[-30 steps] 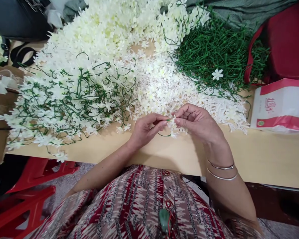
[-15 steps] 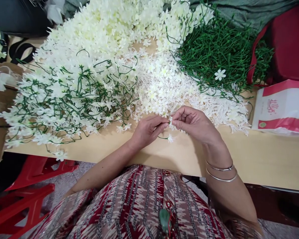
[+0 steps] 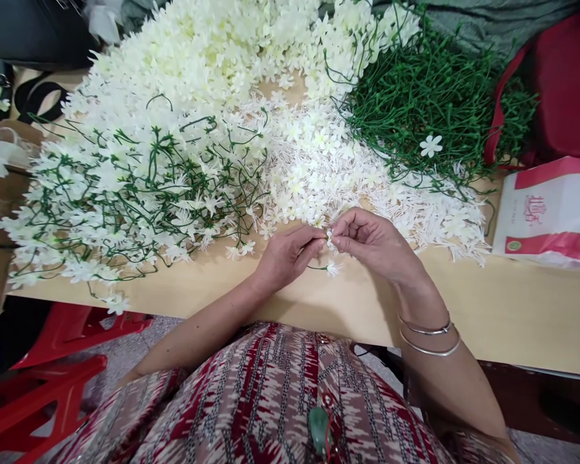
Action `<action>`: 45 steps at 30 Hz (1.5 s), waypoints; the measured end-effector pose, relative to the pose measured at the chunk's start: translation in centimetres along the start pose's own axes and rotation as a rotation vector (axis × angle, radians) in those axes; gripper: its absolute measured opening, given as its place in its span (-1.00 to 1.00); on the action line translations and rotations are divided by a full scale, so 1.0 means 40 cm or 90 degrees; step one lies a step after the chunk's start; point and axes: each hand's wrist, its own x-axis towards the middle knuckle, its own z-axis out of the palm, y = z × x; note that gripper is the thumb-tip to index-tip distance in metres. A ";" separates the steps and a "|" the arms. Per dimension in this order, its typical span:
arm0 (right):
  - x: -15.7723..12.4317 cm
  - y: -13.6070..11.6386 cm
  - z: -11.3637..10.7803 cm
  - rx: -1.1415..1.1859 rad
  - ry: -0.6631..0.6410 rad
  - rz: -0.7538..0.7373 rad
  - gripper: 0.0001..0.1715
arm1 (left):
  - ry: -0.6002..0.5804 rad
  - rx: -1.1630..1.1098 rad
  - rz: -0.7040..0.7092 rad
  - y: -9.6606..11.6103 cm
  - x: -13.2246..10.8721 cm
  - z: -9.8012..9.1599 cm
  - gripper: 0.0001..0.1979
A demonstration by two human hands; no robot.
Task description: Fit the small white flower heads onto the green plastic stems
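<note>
My left hand pinches a green stem, whose lower branch ends in a white flower hanging just below the fingertips. Thumb and forefinger of my right hand are closed on a small white flower at the stem's tip, touching the left fingertips. Beyond both hands lies a pile of loose white blossoms and stamens. To the left is a heap of white flowers on green stems. Bare green stems are piled at the back right, with one white flower on top.
Cream petals cover the back of the table. A white and red packet and a red bag are at the right. A black bag is at the upper left, and red stools stand below.
The small white flower now sits closer against the stem's tip between the fingertips. The view has shifted slightly.
</note>
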 end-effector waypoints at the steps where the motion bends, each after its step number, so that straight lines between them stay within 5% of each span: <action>1: 0.000 0.001 0.000 -0.007 -0.002 -0.005 -0.84 | -0.002 0.003 0.001 -0.001 -0.001 0.000 -0.87; 10: 0.003 0.007 0.007 -0.076 -0.007 -0.022 -0.86 | -0.021 0.032 -0.014 -0.006 -0.008 -0.002 -0.83; 23: -0.003 -0.012 -0.007 0.048 0.076 -0.012 -0.66 | 0.029 -0.032 -0.078 0.014 0.003 -0.004 -0.87; 31: 0.005 0.000 0.005 0.004 0.080 -0.009 -0.85 | 0.014 -0.046 -0.040 0.011 0.005 -0.002 -0.91; 45: 0.000 -0.006 0.010 -0.045 0.034 -0.001 -0.90 | -0.031 -0.019 -0.010 -0.001 0.002 -0.006 -0.84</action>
